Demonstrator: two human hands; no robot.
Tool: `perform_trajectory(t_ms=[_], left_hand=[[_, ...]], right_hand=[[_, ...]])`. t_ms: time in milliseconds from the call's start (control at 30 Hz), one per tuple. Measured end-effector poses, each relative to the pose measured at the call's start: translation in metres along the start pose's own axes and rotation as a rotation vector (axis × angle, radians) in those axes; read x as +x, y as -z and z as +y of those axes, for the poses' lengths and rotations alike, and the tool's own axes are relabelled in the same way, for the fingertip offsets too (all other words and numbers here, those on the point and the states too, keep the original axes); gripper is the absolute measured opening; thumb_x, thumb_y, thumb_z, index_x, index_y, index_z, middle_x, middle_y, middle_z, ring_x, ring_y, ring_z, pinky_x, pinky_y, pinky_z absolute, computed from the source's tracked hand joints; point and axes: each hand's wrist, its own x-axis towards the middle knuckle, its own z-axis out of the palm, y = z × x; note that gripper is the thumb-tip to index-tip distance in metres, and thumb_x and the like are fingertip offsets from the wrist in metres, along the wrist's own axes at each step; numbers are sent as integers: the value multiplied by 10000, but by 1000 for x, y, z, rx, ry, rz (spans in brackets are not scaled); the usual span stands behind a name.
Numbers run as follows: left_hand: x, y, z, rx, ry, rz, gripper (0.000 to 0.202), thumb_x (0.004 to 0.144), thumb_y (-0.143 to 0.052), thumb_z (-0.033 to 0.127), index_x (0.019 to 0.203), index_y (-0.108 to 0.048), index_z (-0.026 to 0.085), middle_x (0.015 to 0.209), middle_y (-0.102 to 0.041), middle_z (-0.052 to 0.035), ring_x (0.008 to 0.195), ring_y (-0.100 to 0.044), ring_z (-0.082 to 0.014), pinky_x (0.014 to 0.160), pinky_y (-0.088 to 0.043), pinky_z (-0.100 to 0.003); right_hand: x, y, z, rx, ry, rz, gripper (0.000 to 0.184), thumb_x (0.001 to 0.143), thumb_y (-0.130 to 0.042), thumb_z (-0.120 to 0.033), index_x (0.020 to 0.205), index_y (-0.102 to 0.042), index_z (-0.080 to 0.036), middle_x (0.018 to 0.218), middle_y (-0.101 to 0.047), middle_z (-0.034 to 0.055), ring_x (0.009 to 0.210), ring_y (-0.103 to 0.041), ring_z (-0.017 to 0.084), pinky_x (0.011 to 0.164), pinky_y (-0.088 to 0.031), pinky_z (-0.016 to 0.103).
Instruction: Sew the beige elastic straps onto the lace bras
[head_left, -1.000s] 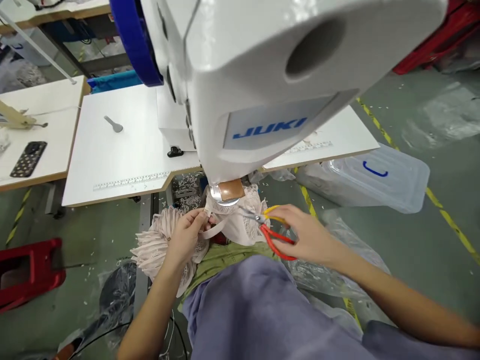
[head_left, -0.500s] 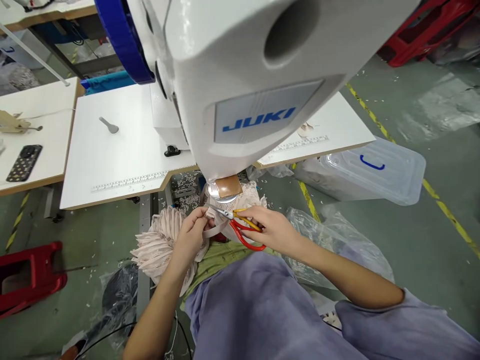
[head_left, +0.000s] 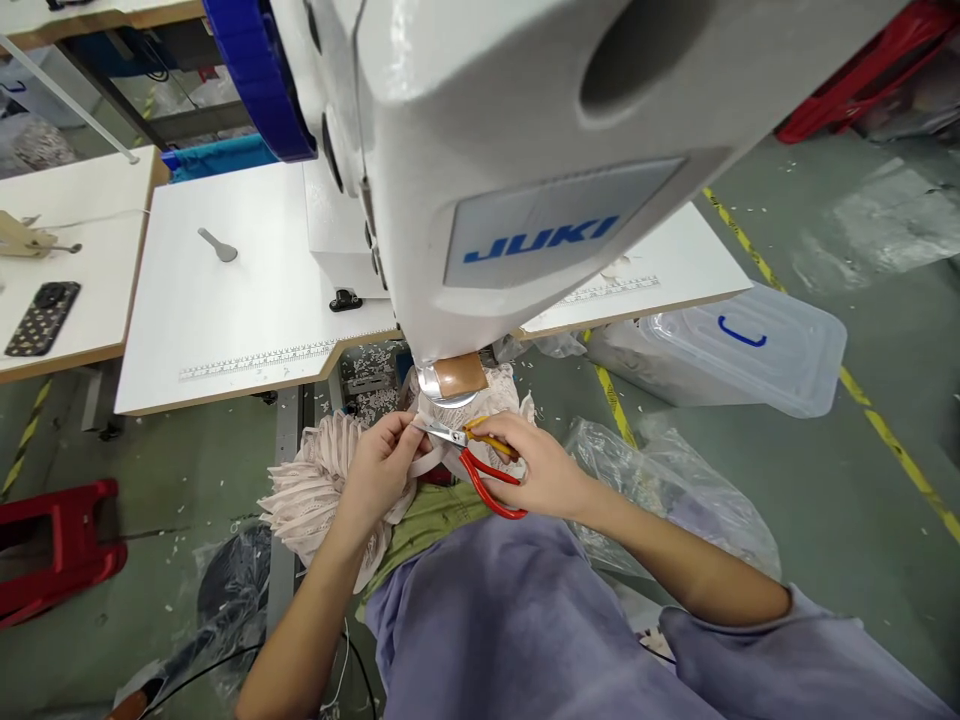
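Scissors (head_left: 491,477) with red and yellow handles are in my right hand (head_left: 544,462), its fingers through and around the loops. The blades point left, their tips at the fingers of my left hand (head_left: 384,462). That hand is closed, pinching a pale pink elastic strap (head_left: 428,461) where the tips meet it. More pale lace fabric (head_left: 501,400) lies under the sewing machine head (head_left: 487,180), beyond the scissors. A gathered bundle of pale pink pieces (head_left: 313,490) hangs to the left of my left hand.
A white machine table (head_left: 217,330) with a printed ruler stands ahead; a phone (head_left: 43,318) lies on the left table. To the right are a clear lidded box (head_left: 750,350) and plastic bags (head_left: 675,490). A red stool (head_left: 60,550) stands at left.
The scissor handles have swung slightly down, and the blades reach the pinched strap closer to my left fingertips. My left hand's fingers have drawn together there. The view has shifted slightly.
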Motion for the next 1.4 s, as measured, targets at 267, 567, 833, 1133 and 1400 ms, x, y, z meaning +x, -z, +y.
perform_trajectory(t_ms=[267, 567, 833, 1133, 1400], left_hand=[[0, 1, -2, 2, -1, 30, 296, 924, -557, 436, 785, -637, 187, 691, -622, 10, 568, -499, -94, 542, -372, -198], [0, -1, -3, -3, -35, 139, 264, 919, -561, 417, 876, -684, 187, 813, -711, -37, 710, -641, -142, 588, -474, -214], [0, 7, -6, 354, -200, 146, 251, 925, -539, 352, 1074, -657, 188, 806, -736, -45, 738, -700, -182, 679, -554, -292], [7, 11, 4, 402, -157, -89, 217, 963, -467, 312, 1070, -617, 197, 978, -737, -82, 929, -700, -221, 835, -561, -391], [-4, -47, 1, 746, -747, 83, 210, 994, -442, 285, 841, -553, 192, 704, -618, -14, 642, -573, -149, 601, -410, -267]], right_hand=[[3, 3, 6, 4, -69, -47, 378, 787, -713, -267, 1160, -648, -258, 1079, -713, 63, 918, -687, 225, 795, -542, 356], [-16, 30, 27, -20, -179, -17, 315, 815, -684, -367, 1116, -713, -282, 954, -729, 41, 647, -638, 155, 591, -509, 290], [52, 120, 73, -428, -318, 280, 419, 849, -609, -438, 1186, -684, -201, 1057, -727, 118, 822, -664, 275, 663, -492, 373], [81, 127, 69, -395, -142, 383, 399, 909, -555, -377, 1223, -644, -147, 1201, -660, 169, 1043, -621, 312, 890, -474, 468], [1, 26, 9, 245, -42, -235, 691, 750, -650, -732, 1157, -641, -174, 1135, -661, 123, 1068, -606, 287, 953, -474, 420]])
